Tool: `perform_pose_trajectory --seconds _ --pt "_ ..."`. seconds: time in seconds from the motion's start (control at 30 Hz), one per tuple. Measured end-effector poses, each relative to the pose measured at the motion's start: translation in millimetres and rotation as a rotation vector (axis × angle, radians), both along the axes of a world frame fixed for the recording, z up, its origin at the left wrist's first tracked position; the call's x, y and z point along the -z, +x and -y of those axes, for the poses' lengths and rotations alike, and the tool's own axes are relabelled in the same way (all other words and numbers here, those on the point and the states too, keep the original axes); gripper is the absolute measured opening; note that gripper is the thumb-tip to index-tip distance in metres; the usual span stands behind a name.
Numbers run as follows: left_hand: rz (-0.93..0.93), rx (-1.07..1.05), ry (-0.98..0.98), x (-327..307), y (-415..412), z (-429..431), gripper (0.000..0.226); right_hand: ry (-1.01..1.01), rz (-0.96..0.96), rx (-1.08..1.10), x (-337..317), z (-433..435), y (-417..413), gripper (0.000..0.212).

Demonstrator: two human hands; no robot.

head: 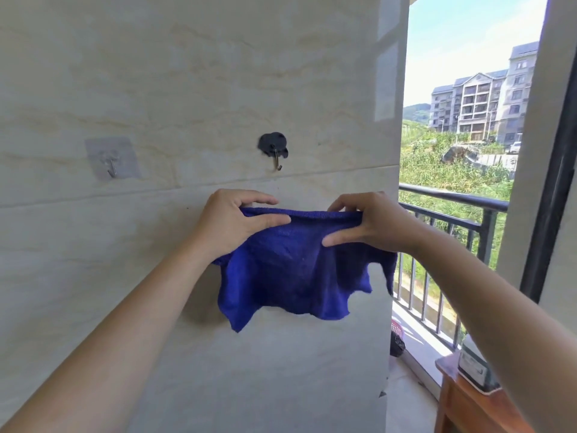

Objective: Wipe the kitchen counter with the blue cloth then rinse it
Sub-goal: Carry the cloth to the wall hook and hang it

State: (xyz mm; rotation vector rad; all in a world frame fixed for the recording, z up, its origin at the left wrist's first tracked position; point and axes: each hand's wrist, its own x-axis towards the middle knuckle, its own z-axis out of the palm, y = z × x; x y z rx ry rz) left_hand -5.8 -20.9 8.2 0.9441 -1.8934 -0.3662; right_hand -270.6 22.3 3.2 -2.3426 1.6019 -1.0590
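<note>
The left grip (231,225) and the right grip (370,225) are pinching the top edge of the blue cloth (293,276), which is hanging spread just below the black hook (274,150) on the wall (156,73). No desk or sink is showing, so I cannot tell whether the wiping is done.

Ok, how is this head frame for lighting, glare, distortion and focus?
Head view: bright daylight from the balcony side; pale window reflections on the glossy tiled wall near its right edge; the black door frame bows from wide-angle distortion; the blue cloth, pinched by left hand and right hand, is sharp.
</note>
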Motion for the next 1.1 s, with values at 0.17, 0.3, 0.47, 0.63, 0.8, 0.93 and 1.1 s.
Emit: perform_pose_trajectory --seconds 0.17,0.3,0.47,0.63,0.8,0.93,1.1 --pt "-0.148 -0.02 -0.093 -10 0 2 0.008 0.026 0.311 -0.277 -6 -1 0 0.025" --pt "0.033 -0.3 -0.396 -13 -2 12 0.011 -0.198 0.193 -0.116 -11 21 5 0.011" --pt "0.1 -0.55 -0.604 -27 -13 24 0.026 -0.531 0.105 0.093 -28 45 20 0.027" --pt "0.175 -0.686 -0.815 -33 -18 43 0.024 -0.794 -0.162 0.277 -43 73 41 0.029" --pt "0.245 -0.701 -0.933 -4 -19 51 0.022 -0.881 -0.169 0.281 -14 89 41 0.017" --pt "0.295 -0.639 -0.961 20 -14 50 0.021 -0.757 -0.057 0.17 20 80 44 0.026" --pt "0.388 -0.696 -0.901 29 -1 38 0.026 -0.6 -0.081 0.145 16 57 44 0.021"
